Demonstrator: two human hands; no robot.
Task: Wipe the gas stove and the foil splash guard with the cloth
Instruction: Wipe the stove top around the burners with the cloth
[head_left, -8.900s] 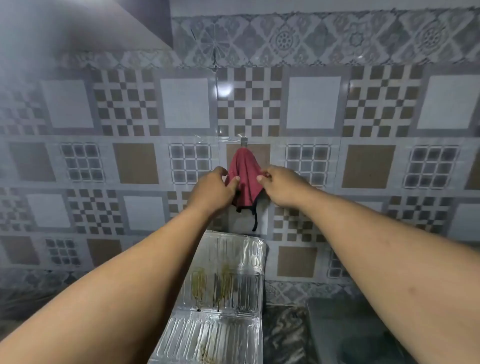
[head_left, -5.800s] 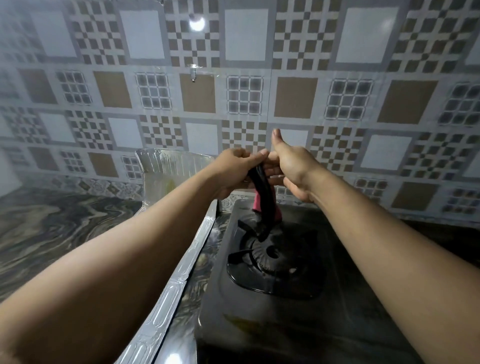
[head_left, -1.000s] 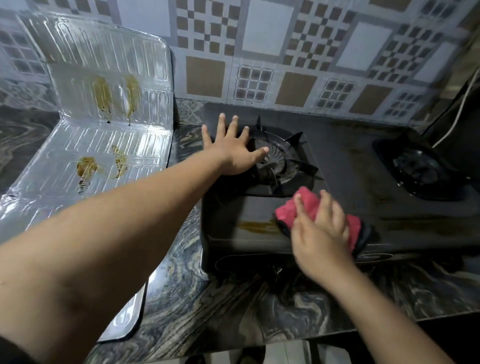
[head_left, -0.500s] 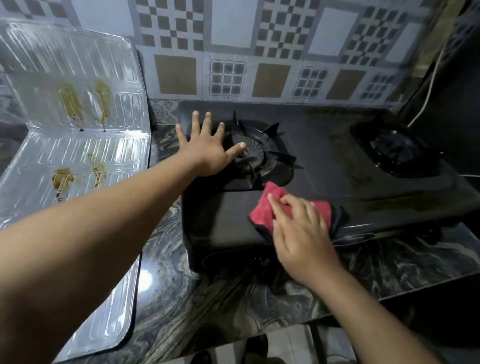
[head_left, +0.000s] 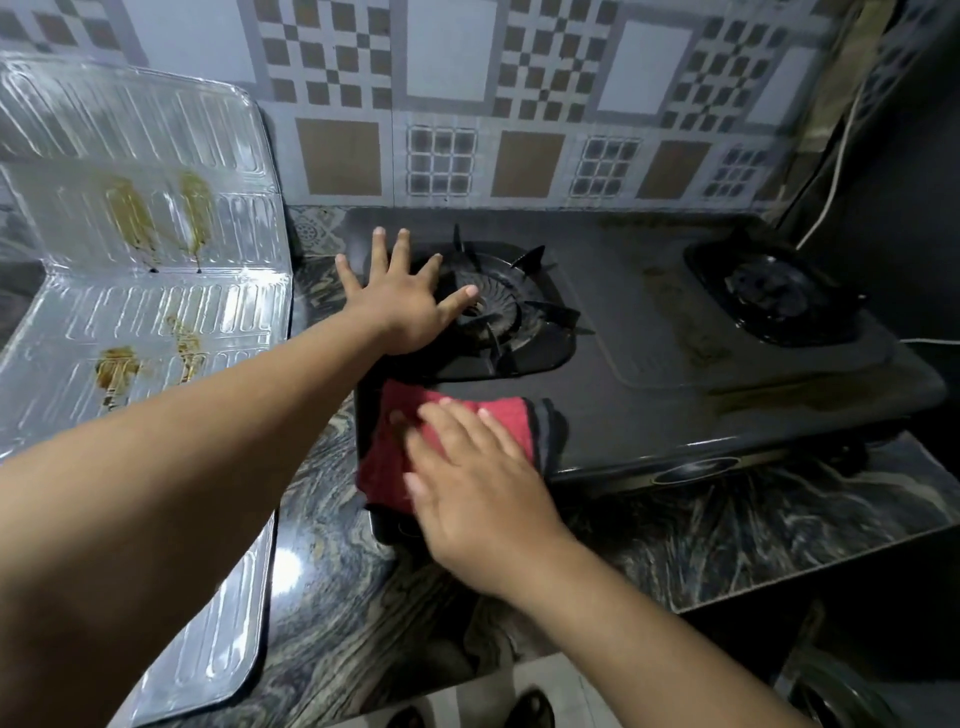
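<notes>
A black two-burner gas stove sits on the marbled counter. My left hand lies flat with fingers spread on the stove's left side, partly over the left burner. My right hand presses flat on a red cloth with a dark border, which lies at the stove's front left corner and hangs over its edge. The silver foil splash guard stands folded to the left of the stove, with yellow-brown grease streaks on it.
The right burner sits at the stove's far right, with brownish stains on the surface between the burners. A white cable runs down the right wall. Patterned tiles back the counter. My feet show on the floor below.
My right hand has slid the cloth leftward along the stove's front, from the middle to the front left corner. My left hand has stayed flat by the left burner.
</notes>
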